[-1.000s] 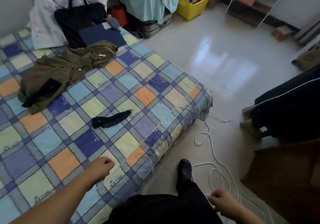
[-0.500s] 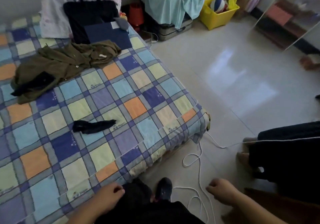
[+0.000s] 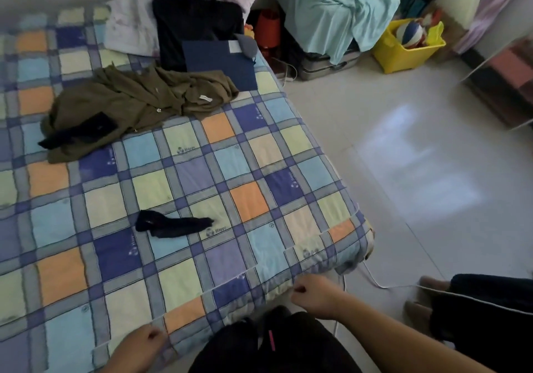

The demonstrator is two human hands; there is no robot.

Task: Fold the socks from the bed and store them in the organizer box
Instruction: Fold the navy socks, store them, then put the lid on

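A bed (image 3: 161, 188) covered by a checked quilt in blue, yellow, orange and purple squares fills the left of the head view, with pale glossy floor tiles to its right. On the quilt, toward the near half and a little left of its middle, lies a dark sock (image 3: 173, 223), limp and flattened; its long axis runs almost level across the picture, the bunched, wider end at the left and the narrower end pointing right, tilted very slightly toward the far side. A second dark sock (image 3: 76, 132) lies farther back at the left, draped on an olive-green garment (image 3: 135, 103); it runs on a slant, low end at the left and upper end toward the right. Behind the garment stand a black bag (image 3: 196, 26) and a dark blue folder (image 3: 219, 65). At the near edge of the bed the left hand (image 3: 141, 348) is loosely curled, fingers bent in, holding nothing, over the quilt's hem. The right hand (image 3: 313, 296) is likewise closed into a loose fist at the bed's corner, empty as far as can be seen. Both hands are well apart from either sock. A white cord (image 3: 383, 286) trails over the floor beside the bed's corner, and a yellow bin (image 3: 403, 55) stands at the far wall.
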